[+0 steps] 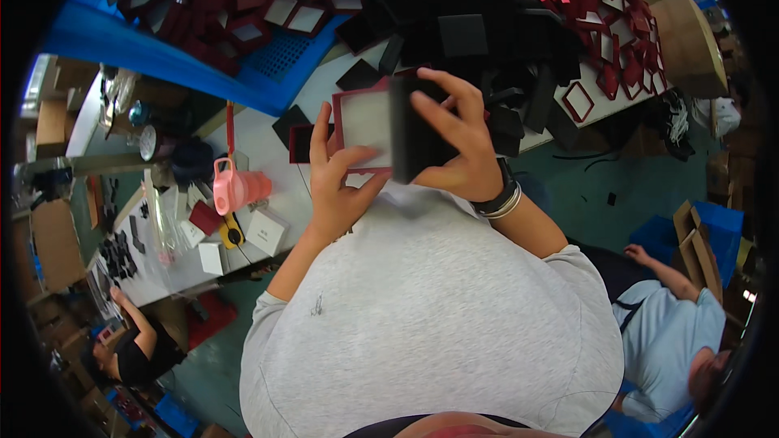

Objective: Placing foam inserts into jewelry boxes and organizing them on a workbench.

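Clock directions run from the middle of the view, with 12 pointing away from the wearer, a person in a light grey shirt (430, 300) at a white table (272, 146).

Toward 11 o'clock, close to the middle, is a red box part (365, 118) with a pale inside. The left hand (337, 182), at 9, pinches its lower edge between thumb and fingers, the index finger raised along its left side. Toward 12 to 1, a black square piece (402, 134), blurred, overlaps the red part's right side; whether the two touch cannot be told. The right hand (466, 142), at 2, grips the black piece, fingers bent over its face and thumb below.

A small dark red box (301, 144) lies at 10. Beyond, black boxes (462, 35) pile up at 1, red frames (604, 47) at 2, and a blue crate (272, 97) holds more red boxes (308, 18) at 11. A pink cup (243, 188) stands at 9. Co-workers appear at 4 (669, 324) and 8 (146, 353).
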A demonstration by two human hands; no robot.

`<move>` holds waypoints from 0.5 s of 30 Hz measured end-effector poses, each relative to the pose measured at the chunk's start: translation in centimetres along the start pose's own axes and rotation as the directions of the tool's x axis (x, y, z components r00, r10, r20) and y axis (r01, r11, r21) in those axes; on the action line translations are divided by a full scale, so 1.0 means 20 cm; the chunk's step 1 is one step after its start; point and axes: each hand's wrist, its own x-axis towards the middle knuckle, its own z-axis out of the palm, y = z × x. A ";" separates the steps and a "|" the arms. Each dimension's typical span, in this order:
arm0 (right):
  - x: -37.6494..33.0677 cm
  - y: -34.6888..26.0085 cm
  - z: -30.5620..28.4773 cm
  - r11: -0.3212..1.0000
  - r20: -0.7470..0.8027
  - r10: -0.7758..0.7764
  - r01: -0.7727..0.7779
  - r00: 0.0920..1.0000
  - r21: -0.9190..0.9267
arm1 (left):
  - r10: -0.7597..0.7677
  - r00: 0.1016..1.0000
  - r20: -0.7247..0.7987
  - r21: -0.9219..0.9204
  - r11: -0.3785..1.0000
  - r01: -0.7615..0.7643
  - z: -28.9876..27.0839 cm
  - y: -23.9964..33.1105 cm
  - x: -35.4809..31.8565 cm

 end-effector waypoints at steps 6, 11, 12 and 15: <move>-0.04 -0.05 0.08 0.941 0.170 -0.016 0.072 0.985 -0.332 | 0.051 0.998 0.044 -0.197 0.980 -0.042 0.01 -0.07 -0.05; -0.12 -0.07 0.16 0.976 0.147 0.086 -0.054 0.985 -0.211 | -0.128 0.973 0.192 -0.417 0.887 0.199 -0.01 -0.02 -0.11; -0.13 -0.06 0.17 0.965 0.215 0.111 -0.053 0.970 -0.257 | -0.106 0.978 0.181 -0.375 0.912 0.168 -0.02 0.00 -0.11; -0.18 -0.06 0.21 0.944 0.255 0.124 -0.034 0.959 -0.329 | -0.069 0.985 0.156 -0.194 0.976 0.099 -0.02 -0.04 -0.15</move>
